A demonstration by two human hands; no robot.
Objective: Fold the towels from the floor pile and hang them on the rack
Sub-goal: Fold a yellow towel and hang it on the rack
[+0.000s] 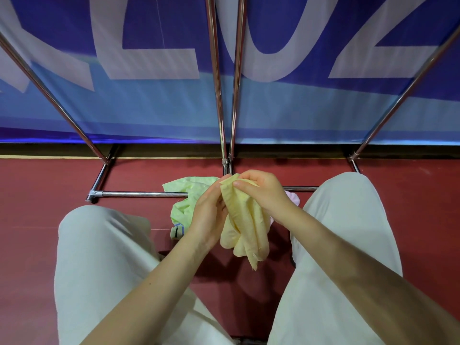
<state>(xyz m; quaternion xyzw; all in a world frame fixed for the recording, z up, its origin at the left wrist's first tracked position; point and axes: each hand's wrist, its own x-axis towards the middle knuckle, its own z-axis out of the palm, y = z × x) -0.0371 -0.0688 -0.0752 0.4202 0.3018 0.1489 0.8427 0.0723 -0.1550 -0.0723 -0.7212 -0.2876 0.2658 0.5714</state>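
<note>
Head view, frame center: right hand (261,192) pinches the yellow towel (245,230) by its top edge so it hangs, while left hand (209,215) curls against it, probably seeking a corner.

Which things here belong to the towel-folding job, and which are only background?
Job: yellow towel held by left hand and right hand; green towel and pink towel on the floor; metal rack.
Background: blue banner; red floor.
</note>
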